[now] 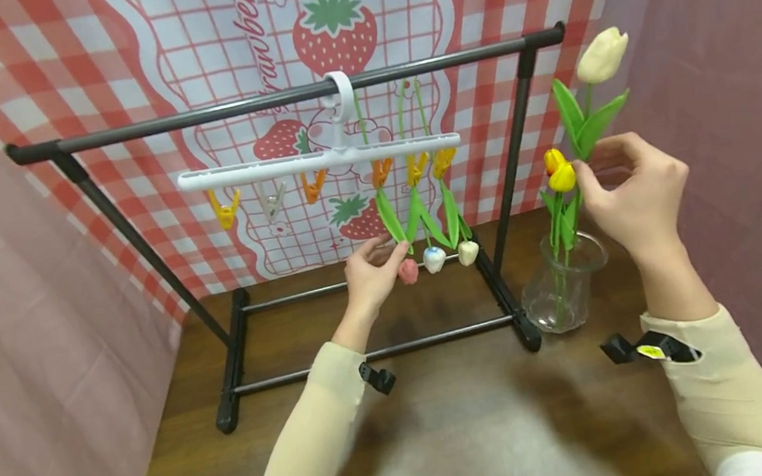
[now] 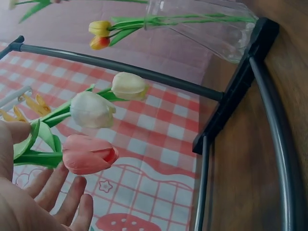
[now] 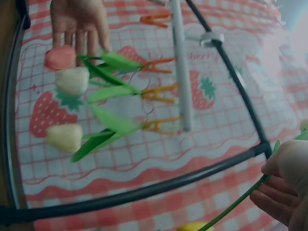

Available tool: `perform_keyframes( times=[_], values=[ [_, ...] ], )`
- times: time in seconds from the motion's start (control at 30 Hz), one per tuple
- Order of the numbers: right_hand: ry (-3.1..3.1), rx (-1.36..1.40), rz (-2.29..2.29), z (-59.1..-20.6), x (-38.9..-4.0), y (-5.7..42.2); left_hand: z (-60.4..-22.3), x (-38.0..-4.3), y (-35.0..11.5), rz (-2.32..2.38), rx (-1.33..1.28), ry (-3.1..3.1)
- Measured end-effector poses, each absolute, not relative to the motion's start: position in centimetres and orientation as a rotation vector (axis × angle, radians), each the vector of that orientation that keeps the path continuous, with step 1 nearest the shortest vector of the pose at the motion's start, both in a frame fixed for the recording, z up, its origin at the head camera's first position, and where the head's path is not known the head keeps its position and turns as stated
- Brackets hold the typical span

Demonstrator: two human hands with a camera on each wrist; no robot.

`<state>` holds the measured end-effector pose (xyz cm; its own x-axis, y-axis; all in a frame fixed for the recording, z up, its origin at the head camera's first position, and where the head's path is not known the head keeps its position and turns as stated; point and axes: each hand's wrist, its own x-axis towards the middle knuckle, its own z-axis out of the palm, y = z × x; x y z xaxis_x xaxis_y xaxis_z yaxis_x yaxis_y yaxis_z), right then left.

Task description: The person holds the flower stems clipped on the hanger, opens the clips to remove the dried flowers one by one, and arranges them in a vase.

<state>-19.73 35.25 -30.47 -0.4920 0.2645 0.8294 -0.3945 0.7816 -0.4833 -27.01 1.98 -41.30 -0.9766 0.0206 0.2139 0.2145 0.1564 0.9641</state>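
My right hand (image 1: 645, 192) pinches the green stem of a cream tulip (image 1: 603, 56), which stands upright above a clear glass vase (image 1: 542, 303); its lower stem runs down towards the vase mouth. My left hand (image 1: 372, 275) is at a pink tulip (image 1: 408, 271) that hangs head down, its fingers loosely extended behind the bloom and the thumb by the leaf (image 2: 36, 137). Beside the pink one hang a white-blue tulip (image 1: 434, 259) and another cream tulip (image 1: 468, 253). Orange and yellow clips (image 1: 418, 168) on a white hanger (image 1: 253, 172) grip these three stems.
The hanger hooks over the top bar of a dark metal rack (image 1: 194, 118). Three further clips (image 1: 314, 186) dangle on its left half, holding nothing. Yellow and orange tulips (image 1: 561, 177) stand in the vase, right of the rack. A strawberry-print checked cloth (image 1: 483, 2) hangs behind.
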Motion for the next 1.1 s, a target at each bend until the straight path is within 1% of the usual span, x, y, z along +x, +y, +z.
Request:
perform_keyframes(
  times=[0.2,0.5,0.77,1.1],
  values=[
    [-2.068,0.039,0.76,-33.2,-20.2,36.4,-41.3,-27.1,1.9,-2.02,-0.24,-2.241],
    [-2.257,0.001,0.702,-36.9,-20.8,37.1,-41.3,-27.0,1.5,-2.019,-0.286,-2.236],
    [-2.373,0.004,0.64,-38.5,-20.6,37.0,-41.3,-26.7,0.9,-1.993,-0.386,-2.192],
    [-2.434,0.0,0.642,-39.5,-20.1,36.9,-41.1,-26.4,0.3,-1.947,-0.477,-2.219]
  ],
)
